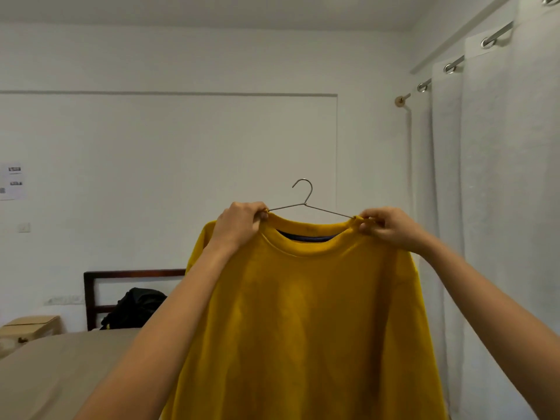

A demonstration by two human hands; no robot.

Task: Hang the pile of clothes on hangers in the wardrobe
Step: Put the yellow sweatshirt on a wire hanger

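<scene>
Sweatshirt: the yellow sweatshirt is hanging in the air in front of you, front facing you. It is draping straight down from the hanger inside its neck and is touching nothing below.
Hanger: the wire hanger is sitting inside the collar, with both arms running out under the shoulders. Only its hook and upper wires are showing.
Left hand: your left hand is gripping cloth and wire together at the collar's left end, likely seating that shoulder.
Right hand: your right hand is pinching the collar's right end against the wire, so the garment is hanging level.
Stage: judging by this, you are finishing the fit. The wardrobe is not showing, so carrying the sweatshirt there is remaining.
Surroundings: a bed is lying low on the left, with a black bag at its headboard end. A cardboard box is standing beside it, and white curtains are hanging on the right.
</scene>
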